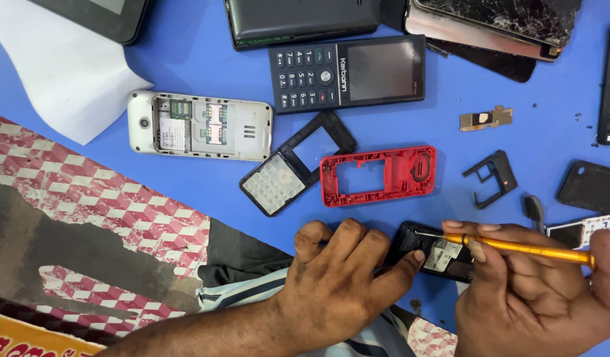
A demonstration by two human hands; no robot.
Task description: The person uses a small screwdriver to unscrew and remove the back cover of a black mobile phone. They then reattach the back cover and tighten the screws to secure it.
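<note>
My left hand (pixel 338 277) presses down on a small black phone body (pixel 437 254) lying on the blue work surface (pixel 205 59), its thumb against the phone's edge. My right hand (pixel 536 291) grips a yellow-handled screwdriver (pixel 516 246), whose metal tip touches the top left of the phone body. Just above lie a red phone frame (pixel 377 175) and a black front frame with a keypad (pixel 295 165).
A white phone with its back open (pixel 199 125), a dark blue keypad phone (pixel 351 73), a cracked screen (pixel 503 20), small black parts (pixel 491 177) and a dark cover (pixel 590 186) are scattered about. A red-and-white patterned cloth (pixel 100 218) lies at left.
</note>
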